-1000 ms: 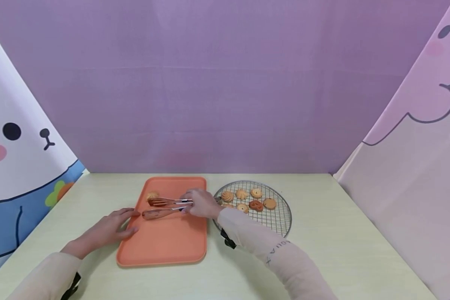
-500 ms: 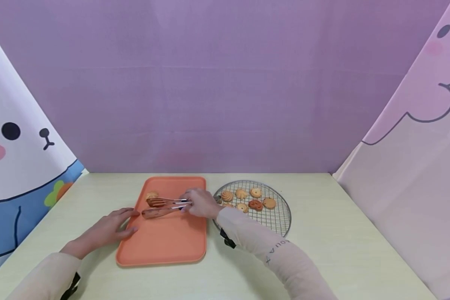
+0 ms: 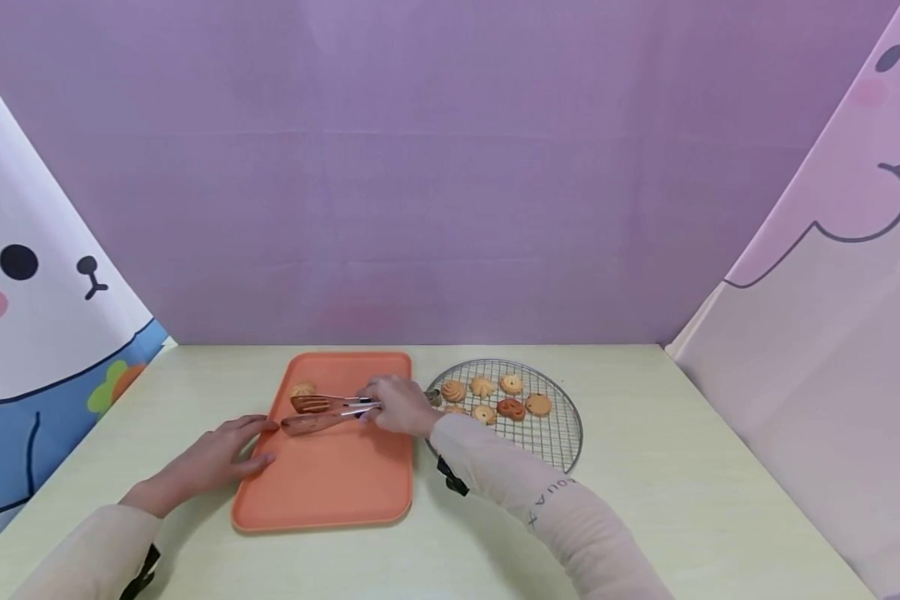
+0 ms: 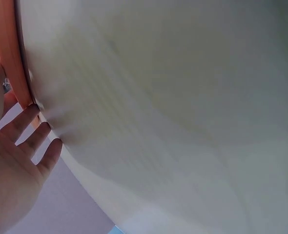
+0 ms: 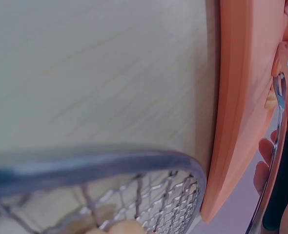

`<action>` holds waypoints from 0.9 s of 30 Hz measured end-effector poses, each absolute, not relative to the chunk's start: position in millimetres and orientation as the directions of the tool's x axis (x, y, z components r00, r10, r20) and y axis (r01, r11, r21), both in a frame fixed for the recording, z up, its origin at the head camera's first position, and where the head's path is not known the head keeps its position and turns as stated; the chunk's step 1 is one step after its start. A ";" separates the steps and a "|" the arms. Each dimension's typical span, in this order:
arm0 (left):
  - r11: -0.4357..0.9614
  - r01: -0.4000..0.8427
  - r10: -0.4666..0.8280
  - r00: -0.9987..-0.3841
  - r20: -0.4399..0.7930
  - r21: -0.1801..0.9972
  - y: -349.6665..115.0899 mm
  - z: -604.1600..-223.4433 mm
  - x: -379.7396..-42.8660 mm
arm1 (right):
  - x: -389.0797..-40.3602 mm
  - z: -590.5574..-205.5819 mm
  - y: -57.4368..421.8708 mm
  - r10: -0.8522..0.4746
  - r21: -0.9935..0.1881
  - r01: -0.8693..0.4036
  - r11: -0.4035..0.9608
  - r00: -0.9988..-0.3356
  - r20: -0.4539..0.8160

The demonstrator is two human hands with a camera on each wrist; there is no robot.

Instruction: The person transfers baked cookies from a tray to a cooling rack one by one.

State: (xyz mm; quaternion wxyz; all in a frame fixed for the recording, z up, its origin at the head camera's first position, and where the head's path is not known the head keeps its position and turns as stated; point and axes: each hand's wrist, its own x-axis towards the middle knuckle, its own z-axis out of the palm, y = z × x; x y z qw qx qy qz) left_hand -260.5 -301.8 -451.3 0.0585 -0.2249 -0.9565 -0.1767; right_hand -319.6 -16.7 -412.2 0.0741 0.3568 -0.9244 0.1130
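Observation:
In the head view my right hand (image 3: 397,404) grips a pair of metal tongs (image 3: 356,408) over the orange tray (image 3: 330,492). The tongs point left, their two arms spread apart, with a slotted tip and a plainer one. A pale cookie (image 3: 303,389) lies at the tray's upper left, just beyond the slotted tip. Whether that tip touches it I cannot tell. The right wrist view shows a dark grip on the tongs' handle (image 5: 283,180). My left hand (image 3: 213,454) rests at the tray's left rim with relaxed fingers, some of them against its outer side in the left wrist view.
Right of the tray stands a round wire rack (image 3: 562,437) with several cookies of different shapes, among them a reddish-brown pretzel-shaped one (image 3: 511,409). My right forearm crosses the rack's near left part. A pale table (image 3: 682,500) lies below, with a purple backdrop (image 3: 450,208) behind.

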 end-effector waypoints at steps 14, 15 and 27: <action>0.824 0.480 0.426 -0.875 0.228 0.302 -302.0 -454.5 -262.3 | -318.5 -413.3 -14.3 -0.657 -0.168 -0.700 0.694 -0.711 0.251; 0.824 0.480 0.426 -0.875 0.229 0.302 -302.1 -454.6 -262.4 | -318.3 -413.3 -14.4 -0.657 -0.169 -0.700 0.694 -0.711 0.251; 0.824 0.473 0.424 -0.880 0.214 0.313 -302.3 -453.0 -261.7 | -316.7 -412.0 -13.6 -0.656 -0.139 -0.698 0.702 -0.710 0.255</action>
